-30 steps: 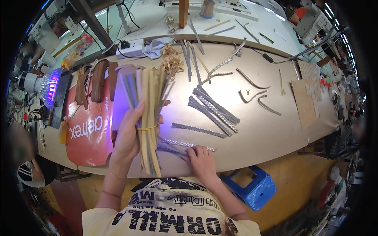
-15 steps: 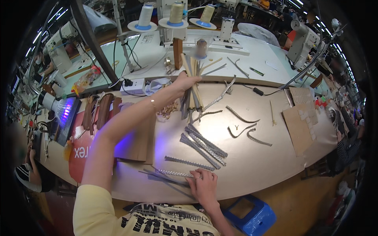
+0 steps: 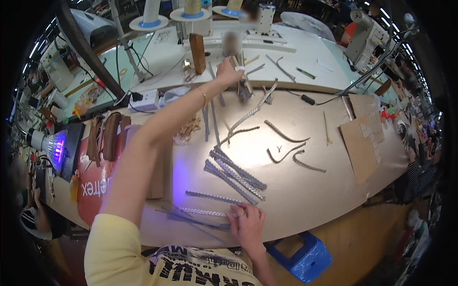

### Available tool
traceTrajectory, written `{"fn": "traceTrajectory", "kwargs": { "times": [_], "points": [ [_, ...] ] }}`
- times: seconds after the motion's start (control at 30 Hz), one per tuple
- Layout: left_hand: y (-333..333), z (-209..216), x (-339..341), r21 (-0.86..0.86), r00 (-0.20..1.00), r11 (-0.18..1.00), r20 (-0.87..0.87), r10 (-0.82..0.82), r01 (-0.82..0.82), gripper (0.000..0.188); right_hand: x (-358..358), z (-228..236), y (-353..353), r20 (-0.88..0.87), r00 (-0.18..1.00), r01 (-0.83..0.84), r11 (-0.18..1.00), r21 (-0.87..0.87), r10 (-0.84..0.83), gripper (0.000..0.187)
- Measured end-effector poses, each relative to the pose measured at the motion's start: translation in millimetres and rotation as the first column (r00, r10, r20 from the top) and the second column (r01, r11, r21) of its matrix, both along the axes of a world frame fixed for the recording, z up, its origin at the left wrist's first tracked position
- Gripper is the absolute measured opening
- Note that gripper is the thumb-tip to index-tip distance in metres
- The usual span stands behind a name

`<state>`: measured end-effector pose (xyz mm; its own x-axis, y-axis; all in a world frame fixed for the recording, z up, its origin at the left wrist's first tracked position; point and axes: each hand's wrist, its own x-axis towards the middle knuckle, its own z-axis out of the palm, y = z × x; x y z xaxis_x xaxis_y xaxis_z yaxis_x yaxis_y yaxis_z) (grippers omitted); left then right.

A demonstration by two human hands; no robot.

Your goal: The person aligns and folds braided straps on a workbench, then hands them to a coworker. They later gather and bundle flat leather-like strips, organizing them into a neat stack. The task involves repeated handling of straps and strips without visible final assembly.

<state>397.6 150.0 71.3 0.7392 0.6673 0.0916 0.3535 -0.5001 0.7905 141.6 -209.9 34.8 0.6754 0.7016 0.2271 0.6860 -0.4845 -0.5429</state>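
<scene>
My left hand [image 3: 229, 72] reaches across to the far edge of the work table, its fingers closed round a bundle of beige and grey strips [image 3: 245, 88]. Several loose grey strips [image 3: 207, 123] lie just left of that bundle. Close to my body, my right hand [image 3: 249, 224] has its fingertips closed on the right end of a braided silver-grey strap [image 3: 200, 211]. Thin flat grey strips [image 3: 198, 222] lie beneath that strap. Beyond it rest a single braided strap [image 3: 217, 196] and a pile of grey braided straps [image 3: 236, 174].
Curved braided pieces [image 3: 286, 132] lie mid-table, with cardboard [image 3: 361, 150] to the right. Brown strap bundles [image 3: 112, 138] and a lit lamp [image 3: 55, 145] are at left. Behind stand a brown block [image 3: 197, 53] and thread cones [image 3: 192, 8]. A blue stool [image 3: 310, 262] is below the table.
My left hand has moved farther off with the bundle, and several grey strips now lie separate on the table beside it. My right hand stays at the braided strap. The view has shifted slightly.
</scene>
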Motion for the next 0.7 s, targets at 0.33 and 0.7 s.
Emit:
{"fn": "traceTrajectory", "kwargs": {
  "times": [0.33, 0.7],
  "points": [
    [-106.1, 166.6, -282.5, 0.052, 0.508, 0.570, 0.392, -0.767, 0.820, 0.021, 55.1, -8.9, 32.0, 0.099, 0.994, 0.050, 0.999, -0.013, -0.048, 0.041],
    [-124.2, 213.5, -441.8, 0.154, 0.167, 0.430, 0.766, -0.621, 0.890, 0.015, 97.3, -28.6, 35.5, 0.238, 0.970, 0.065, 0.994, -0.084, -0.044, 0.030]
  ]
}}
